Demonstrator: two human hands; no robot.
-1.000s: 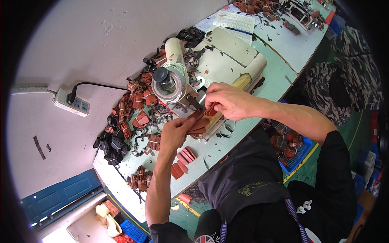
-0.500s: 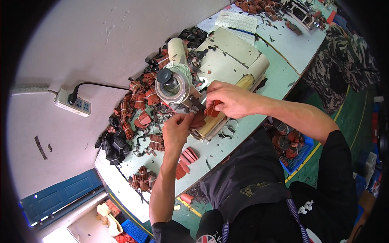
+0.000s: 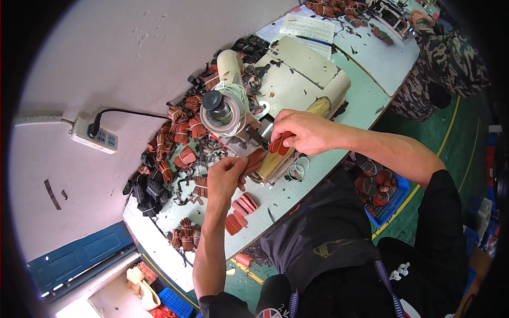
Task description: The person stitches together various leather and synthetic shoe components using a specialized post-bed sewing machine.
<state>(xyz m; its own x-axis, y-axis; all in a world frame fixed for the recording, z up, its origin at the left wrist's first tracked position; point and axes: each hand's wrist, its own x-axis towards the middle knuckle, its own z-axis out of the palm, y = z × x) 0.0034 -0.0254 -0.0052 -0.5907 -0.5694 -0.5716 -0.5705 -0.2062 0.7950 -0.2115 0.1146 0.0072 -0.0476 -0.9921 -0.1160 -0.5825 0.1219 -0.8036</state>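
Left hand has drawn back (nearly closed), pinching brown strips.

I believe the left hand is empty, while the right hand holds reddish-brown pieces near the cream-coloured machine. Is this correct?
Not quite. The head view shows that the left hand is not empty: it holds brown strips. The right hand does hold reddish-brown pieces near the cream-coloured machine.

At the machine, your left hand holds brown strips and your right hand pinches red tabs, while tied bundles lie left of it and a notebook beyond it.
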